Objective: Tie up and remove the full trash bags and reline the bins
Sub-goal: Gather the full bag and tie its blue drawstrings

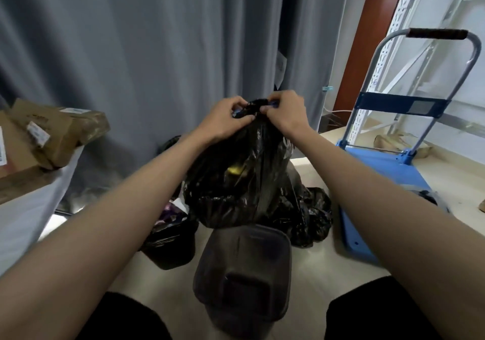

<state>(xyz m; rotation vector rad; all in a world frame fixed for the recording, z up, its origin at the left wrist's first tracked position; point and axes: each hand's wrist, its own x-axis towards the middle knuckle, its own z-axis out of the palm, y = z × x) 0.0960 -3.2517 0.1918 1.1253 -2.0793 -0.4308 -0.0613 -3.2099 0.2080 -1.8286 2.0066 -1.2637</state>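
A full black trash bag (pixel 236 182) hangs in front of me, its neck gathered at the top with a blue drawstring. My left hand (pixel 225 119) pinches the neck from the left and my right hand (pixel 284 111) pinches it from the right, both closed on the bunched plastic. Below the bag stands a dark bin (pixel 244 274) with no liner in it, its mouth facing me. A second bin (pixel 170 242) at the left has a black liner and rubbish inside. Another filled black bag (pixel 312 216) lies on the floor to the right.
A blue platform trolley (pixel 380 182) with an upright grey handle stands at the right. Cardboard boxes (pixel 47 135) rest on a white-covered surface at the left. Grey curtains (pixel 157 51) hang behind. My knees in black show at the bottom edge.
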